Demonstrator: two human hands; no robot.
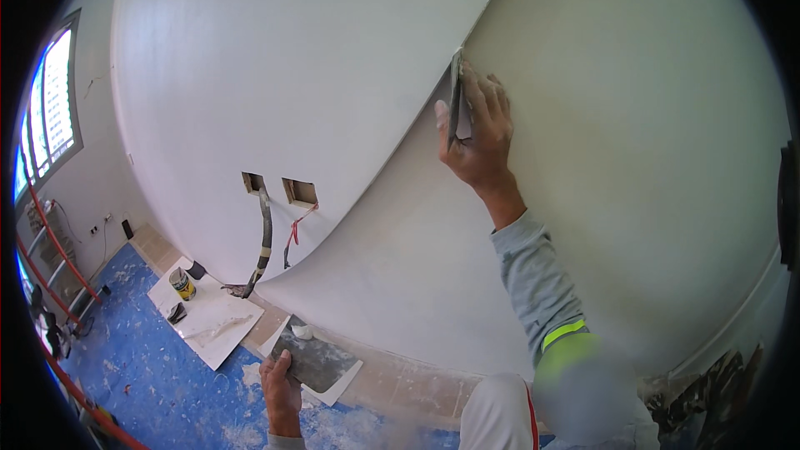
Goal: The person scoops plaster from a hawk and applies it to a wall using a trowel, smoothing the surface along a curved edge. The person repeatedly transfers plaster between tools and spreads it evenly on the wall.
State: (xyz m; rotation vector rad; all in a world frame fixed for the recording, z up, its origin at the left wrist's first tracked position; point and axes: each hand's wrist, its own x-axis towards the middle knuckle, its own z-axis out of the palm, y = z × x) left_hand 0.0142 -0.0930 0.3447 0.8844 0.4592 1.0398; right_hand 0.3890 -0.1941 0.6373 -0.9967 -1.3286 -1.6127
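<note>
Matt smooth plaster wall [292,75] (metal scraper [455,100])

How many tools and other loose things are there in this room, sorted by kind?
Flat grey metal scraping blade, in right hand: 1
Dark grey rectangular mixing board, in left hand: 1
Small yellow-labelled round tin: 1
White flat sheet on blue floor: 1
Rectangular wall cut-outs: 2
Total: 6

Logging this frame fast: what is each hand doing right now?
Left hand: closed on the plaster board.
Right hand: closed on the putty knife at the wall corner.
</note>
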